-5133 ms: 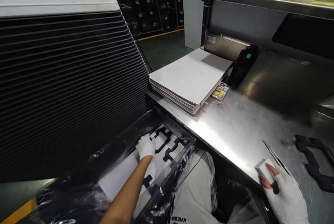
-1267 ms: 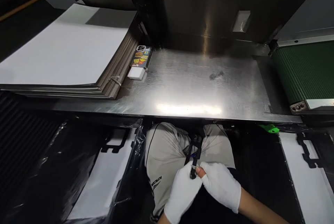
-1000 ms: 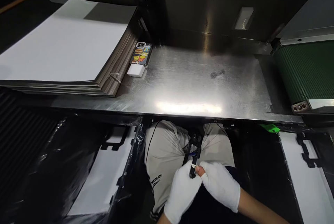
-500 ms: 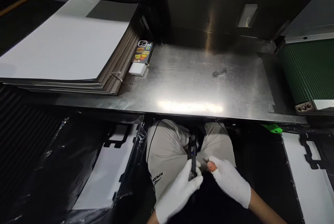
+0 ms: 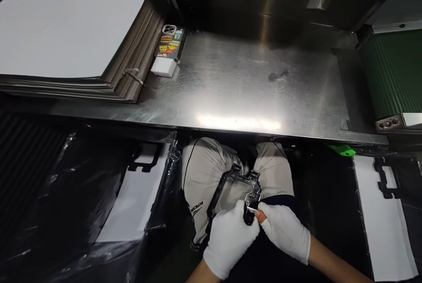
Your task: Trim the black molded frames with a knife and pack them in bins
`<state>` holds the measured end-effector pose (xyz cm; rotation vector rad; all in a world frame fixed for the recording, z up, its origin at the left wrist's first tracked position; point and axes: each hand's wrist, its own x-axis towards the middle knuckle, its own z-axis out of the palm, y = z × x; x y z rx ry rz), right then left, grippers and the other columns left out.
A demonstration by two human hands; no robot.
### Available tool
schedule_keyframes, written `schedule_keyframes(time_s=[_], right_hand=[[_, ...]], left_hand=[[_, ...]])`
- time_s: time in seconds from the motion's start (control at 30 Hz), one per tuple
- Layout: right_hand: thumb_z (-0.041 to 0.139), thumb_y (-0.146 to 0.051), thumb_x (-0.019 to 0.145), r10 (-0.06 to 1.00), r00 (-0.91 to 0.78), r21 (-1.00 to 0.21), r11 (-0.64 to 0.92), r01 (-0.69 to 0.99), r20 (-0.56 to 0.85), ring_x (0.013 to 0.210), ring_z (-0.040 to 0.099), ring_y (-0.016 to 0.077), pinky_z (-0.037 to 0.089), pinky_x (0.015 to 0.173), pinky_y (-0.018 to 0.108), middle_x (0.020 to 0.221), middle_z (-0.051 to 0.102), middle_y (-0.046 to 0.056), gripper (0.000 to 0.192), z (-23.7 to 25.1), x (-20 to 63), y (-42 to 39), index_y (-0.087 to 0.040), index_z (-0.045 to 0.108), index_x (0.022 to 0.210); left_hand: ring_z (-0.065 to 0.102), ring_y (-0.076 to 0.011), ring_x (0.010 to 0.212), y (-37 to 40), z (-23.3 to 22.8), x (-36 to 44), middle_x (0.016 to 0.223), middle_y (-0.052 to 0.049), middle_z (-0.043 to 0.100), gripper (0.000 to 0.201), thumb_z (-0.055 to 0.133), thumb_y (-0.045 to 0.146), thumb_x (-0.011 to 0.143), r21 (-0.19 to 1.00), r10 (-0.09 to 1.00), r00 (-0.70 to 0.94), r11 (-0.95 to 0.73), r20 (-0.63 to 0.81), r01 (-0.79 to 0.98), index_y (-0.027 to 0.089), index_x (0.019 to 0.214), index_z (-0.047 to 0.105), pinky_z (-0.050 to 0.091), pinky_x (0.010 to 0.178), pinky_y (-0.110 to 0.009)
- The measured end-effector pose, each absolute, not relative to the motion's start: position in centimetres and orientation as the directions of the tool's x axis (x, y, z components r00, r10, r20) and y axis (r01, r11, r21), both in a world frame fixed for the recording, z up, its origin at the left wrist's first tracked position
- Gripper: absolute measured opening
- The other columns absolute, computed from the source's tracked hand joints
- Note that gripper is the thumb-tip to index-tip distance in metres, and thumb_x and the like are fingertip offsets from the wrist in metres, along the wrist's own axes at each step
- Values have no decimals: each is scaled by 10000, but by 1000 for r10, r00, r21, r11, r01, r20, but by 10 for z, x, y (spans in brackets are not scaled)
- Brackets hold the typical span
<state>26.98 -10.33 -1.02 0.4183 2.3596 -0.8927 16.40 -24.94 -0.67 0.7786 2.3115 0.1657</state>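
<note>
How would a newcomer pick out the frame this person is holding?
Start at the shiny metal table and drop below its front edge to the pale trousers. Over that lap, the gloved left hand grips a slim black frame. The other black frames lie on white sheets off to both sides; this one alone is in a hand.

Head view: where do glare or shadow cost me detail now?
In the head view, glare whitens a strip near the front of the metal table and shadow darkens the far part of the white-topped stack; in the head view, the black frame in the left hand stands out against the pale trousers, but the thin pale piece at the right hand is too small to identify.
</note>
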Motion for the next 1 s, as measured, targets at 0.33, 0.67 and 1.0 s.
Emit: schedule_keyframes(time_s=[0.33,0.67,1.0], right_hand=[[317,-379,1206,95,-728,-394,790,471,-679,759,757,213,306,593,315,913,789,39,397,0,266,-103,-206,639,1053],[361,-343,1200,135,-656,-381,720,580,-743,765,748,200,345,618,304,896,790,42,400,13,258,-105,-196,662,983],[330,-395,1200,165,-658,-429,637,640,-735,726,719,190,305,600,306,834,770,42,461,4,264,-110,-211,639,911]], left_hand=[[769,-330,716,-249,-13,167,687,-80,714,135,584,305,949,275,578,-612,808,-540,521,192,920,651,367,656,-376],[748,-309,644,-254,-18,172,625,-66,697,194,660,346,925,259,608,-667,791,-430,554,206,791,647,403,634,-371],[738,-330,615,-259,-26,175,597,-82,699,342,645,481,960,243,616,-687,786,-385,569,210,751,648,388,614,-379]])
